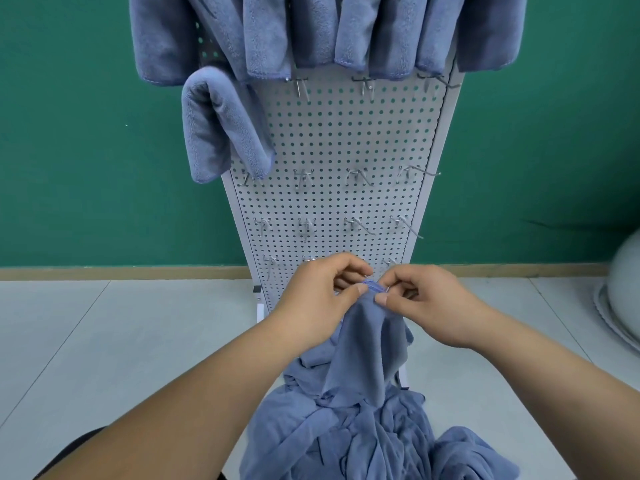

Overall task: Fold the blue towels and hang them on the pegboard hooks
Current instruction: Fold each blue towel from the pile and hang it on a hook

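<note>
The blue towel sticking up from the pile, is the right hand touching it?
Touching. The head view shows the right hand pinching the blue towel at its top edge between thumb and fingers; the left hand pinches it too.

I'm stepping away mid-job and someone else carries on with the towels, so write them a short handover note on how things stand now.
Hands: left hand and right hand both pinch the top edge of the held towel, lifted in front of the pegboard.
Things: the pile lies crumpled below.
Done: top-row towels hang folded; a lone towel hangs at the left of the next row.
Left: fold the held towel, hang it on a free hook, then work through the pile.
</note>
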{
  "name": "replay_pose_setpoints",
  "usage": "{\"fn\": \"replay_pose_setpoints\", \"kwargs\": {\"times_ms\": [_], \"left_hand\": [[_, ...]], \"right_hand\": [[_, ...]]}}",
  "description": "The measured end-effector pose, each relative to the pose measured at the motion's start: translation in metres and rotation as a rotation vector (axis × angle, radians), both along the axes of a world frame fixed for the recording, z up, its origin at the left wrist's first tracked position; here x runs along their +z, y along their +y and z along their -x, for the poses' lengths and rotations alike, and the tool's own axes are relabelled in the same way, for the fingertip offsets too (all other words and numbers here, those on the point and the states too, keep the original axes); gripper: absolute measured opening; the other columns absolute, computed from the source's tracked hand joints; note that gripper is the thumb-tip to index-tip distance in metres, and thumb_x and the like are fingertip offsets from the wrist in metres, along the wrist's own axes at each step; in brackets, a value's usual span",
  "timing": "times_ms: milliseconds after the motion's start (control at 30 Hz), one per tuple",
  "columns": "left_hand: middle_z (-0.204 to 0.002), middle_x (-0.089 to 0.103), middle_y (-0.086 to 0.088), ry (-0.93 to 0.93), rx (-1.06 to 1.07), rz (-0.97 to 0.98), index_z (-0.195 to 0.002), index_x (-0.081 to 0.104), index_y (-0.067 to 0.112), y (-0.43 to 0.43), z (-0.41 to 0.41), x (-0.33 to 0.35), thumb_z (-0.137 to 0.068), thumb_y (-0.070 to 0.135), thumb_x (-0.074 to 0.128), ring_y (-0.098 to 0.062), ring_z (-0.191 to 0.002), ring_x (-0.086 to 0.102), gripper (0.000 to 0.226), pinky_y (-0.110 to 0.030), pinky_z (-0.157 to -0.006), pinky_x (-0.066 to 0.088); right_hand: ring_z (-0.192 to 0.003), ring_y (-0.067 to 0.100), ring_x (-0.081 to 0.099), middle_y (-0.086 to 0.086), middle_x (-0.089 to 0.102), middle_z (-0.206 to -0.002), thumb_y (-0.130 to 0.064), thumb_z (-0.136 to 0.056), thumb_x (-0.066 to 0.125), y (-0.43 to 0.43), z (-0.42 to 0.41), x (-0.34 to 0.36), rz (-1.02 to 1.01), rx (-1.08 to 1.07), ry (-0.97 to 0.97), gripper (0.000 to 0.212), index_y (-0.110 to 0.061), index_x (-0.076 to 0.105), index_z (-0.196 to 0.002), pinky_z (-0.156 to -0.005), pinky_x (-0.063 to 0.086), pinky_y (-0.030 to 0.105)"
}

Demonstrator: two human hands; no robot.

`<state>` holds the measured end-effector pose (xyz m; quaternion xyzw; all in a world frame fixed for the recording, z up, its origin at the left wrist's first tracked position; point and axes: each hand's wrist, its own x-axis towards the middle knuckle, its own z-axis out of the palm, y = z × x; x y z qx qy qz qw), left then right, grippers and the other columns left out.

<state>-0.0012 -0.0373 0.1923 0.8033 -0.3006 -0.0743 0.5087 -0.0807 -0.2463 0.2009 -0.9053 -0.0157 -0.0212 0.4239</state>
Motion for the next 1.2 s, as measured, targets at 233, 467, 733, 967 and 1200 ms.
{"fn": "replay_pose_setpoints", "kwargs": {"times_ms": [233,467,733,967,1200], "left_hand": [[-0.093,0.075,0.014,-0.003,-0.054,-0.045,-0.114,0.077,0.028,0.003,0.001,0.002,-0.087,0.021,0.087,0.0,-0.088,0.069,0.03,-0.02,-0.088,0.055],[-0.087,0.075,0.016,-0.162,-0.084,-0.173,-0.096,0.078,0.028,0.007,-0.001,0.005,-0.091,0.026,0.082,-0.002,-0.086,0.068,0.007,-0.016,-0.08,0.052],[-0.086,0.075,0.014,-0.192,-0.09,-0.243,-0.098,0.078,0.028,0.008,-0.004,0.008,-0.094,0.032,0.079,0.002,-0.083,0.068,0.005,-0.006,-0.07,0.043],[-0.08,0.073,0.016,-0.281,0.077,-0.264,-0.094,0.078,0.03,0.023,-0.022,0.018,-0.093,0.029,0.079,0.001,-0.08,0.067,0.002,-0.013,-0.075,0.049],[-0.074,0.072,0.017,-0.277,0.347,-0.314,-0.093,0.078,0.028,0.063,-0.059,0.02,-0.092,0.03,0.08,0.002,-0.07,0.066,0.003,-0.026,-0.072,0.057]], "right_hand": [[-0.064,0.008,0.06,-0.01,0.068,-0.071,-0.029,-0.096,0.074,0.001,0.0,0.0,0.05,-0.038,-0.052,0.011,-0.031,0.068,-0.088,-0.068,0.051,0.032],[-0.074,0.012,0.066,-0.01,0.072,-0.079,-0.034,-0.096,0.074,0.003,0.001,-0.002,0.106,0.025,-0.055,0.009,-0.035,0.07,-0.089,-0.073,0.057,0.039],[-0.081,0.01,0.067,-0.01,0.072,-0.083,-0.038,-0.095,0.074,0.004,0.001,-0.002,0.147,0.042,-0.05,0.008,-0.037,0.069,-0.09,-0.079,0.056,0.038],[-0.083,0.005,0.066,-0.019,0.07,-0.082,-0.043,-0.09,0.08,-0.022,-0.004,0.002,0.245,-0.013,0.007,0.014,-0.04,0.068,-0.097,-0.087,0.057,0.039],[-0.088,0.008,0.068,-0.02,0.072,-0.085,-0.046,-0.087,0.082,-0.073,0.004,0.015,0.442,-0.186,0.01,0.015,-0.038,0.07,-0.082,-0.079,0.055,0.033]]}}
